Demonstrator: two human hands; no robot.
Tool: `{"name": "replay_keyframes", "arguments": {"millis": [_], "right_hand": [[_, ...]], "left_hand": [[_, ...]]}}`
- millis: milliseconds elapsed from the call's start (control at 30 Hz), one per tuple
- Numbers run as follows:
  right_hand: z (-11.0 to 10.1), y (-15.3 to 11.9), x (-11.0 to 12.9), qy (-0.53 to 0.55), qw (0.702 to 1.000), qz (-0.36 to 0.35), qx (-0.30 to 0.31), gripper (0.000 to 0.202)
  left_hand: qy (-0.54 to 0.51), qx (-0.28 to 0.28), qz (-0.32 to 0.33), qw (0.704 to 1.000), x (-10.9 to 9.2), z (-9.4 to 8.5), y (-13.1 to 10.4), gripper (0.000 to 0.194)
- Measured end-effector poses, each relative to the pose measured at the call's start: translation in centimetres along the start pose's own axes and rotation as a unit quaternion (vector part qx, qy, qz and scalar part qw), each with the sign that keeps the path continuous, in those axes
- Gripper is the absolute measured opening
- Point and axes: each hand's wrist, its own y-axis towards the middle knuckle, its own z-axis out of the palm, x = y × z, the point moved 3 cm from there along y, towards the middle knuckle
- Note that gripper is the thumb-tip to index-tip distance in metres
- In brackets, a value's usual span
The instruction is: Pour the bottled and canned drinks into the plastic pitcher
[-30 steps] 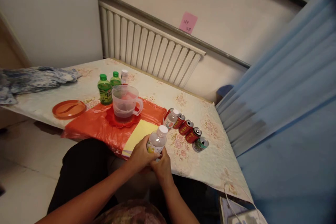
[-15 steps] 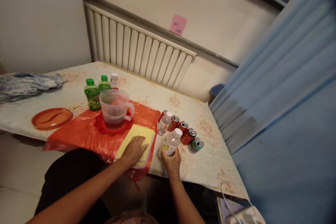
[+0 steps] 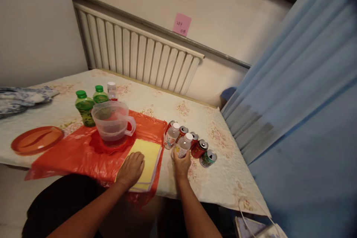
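Observation:
My right hand (image 3: 182,164) is wrapped round a clear bottle with a white cap (image 3: 183,145), upright on the table. A similar white-capped bottle (image 3: 171,136) stands just left of it. Several red cans (image 3: 199,148) and a green can (image 3: 208,158) form a row to the right and behind. My left hand (image 3: 131,167) lies palm down on the left part of a yellow pad (image 3: 147,160). Under the pad is a red plastic sheet (image 3: 69,156). A clear measuring jug (image 3: 110,122) stands on a red scalloped dish (image 3: 96,142).
Two green-capped bottles (image 3: 85,109) and a clear white-capped bottle (image 3: 112,91) stand behind the jug. An orange-red lid (image 3: 36,140) and patterned cloth (image 3: 22,100) lie left. A blue curtain (image 3: 301,119) hangs right; a radiator (image 3: 139,52) is behind the table.
The bottle in my right hand has moved away from the table's front edge, close to the other bottle. My left hand has slid left and nearer on the pad. The view has shifted.

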Motion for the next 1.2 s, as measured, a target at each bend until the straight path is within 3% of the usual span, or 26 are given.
{"name": "replay_keyframes", "arguments": {"millis": [300,433,567,867,1000,1200], "right_hand": [[0.7,-0.2,-0.5,0.012,1.000,0.000,0.006,0.066],[1.0,-0.2,-0.8,0.003,1.000,-0.005,-0.007,0.062],[1.5,-0.1,-0.8,-0.010,1.000,-0.008,-0.018,0.058],[1.8,-0.1,-1.0,-0.015,1.000,-0.016,-0.021,0.059],[1.7,0.0,-0.8,-0.001,1.000,-0.011,-0.019,0.061],[1.5,0.0,-0.6,-0.007,0.999,-0.011,-0.037,0.056]], "left_hand": [[-0.014,0.003,-0.008,1.000,0.2,0.3,0.1,0.022],[-0.076,0.001,-0.045,0.996,0.2,0.1,0.8,0.018],[-0.182,-0.021,-0.096,0.978,-1.7,-0.4,3.8,0.013],[-0.193,-0.046,-0.099,0.975,-8.0,-3.2,13.9,0.043],[-0.174,-0.030,-0.123,0.977,-9.5,-3.6,15.8,0.051],[-0.169,0.009,-0.167,0.971,-10.2,-2.8,16.7,0.050]]}}
